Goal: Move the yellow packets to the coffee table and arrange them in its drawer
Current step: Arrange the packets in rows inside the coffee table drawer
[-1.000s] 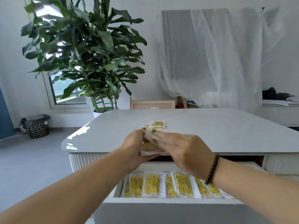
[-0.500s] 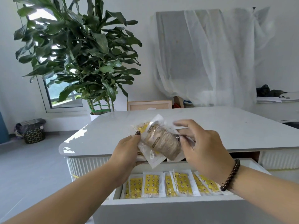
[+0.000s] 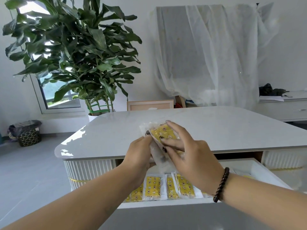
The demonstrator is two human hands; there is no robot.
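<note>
Yellow packets point(image 3: 163, 134) are held above the coffee table point(image 3: 232, 130), gripped from below by the left hand point(image 3: 139, 153) and pinched by the right hand point(image 3: 191, 155). More packets point(image 3: 153, 186) are stood in a row in the open drawer point(image 3: 166, 205) beneath.

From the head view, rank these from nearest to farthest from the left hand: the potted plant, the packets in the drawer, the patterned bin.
1. Packets in the drawer: just below the left hand.
2. Potted plant: behind the table, left.
3. Patterned bin: on the floor, far left.
</note>
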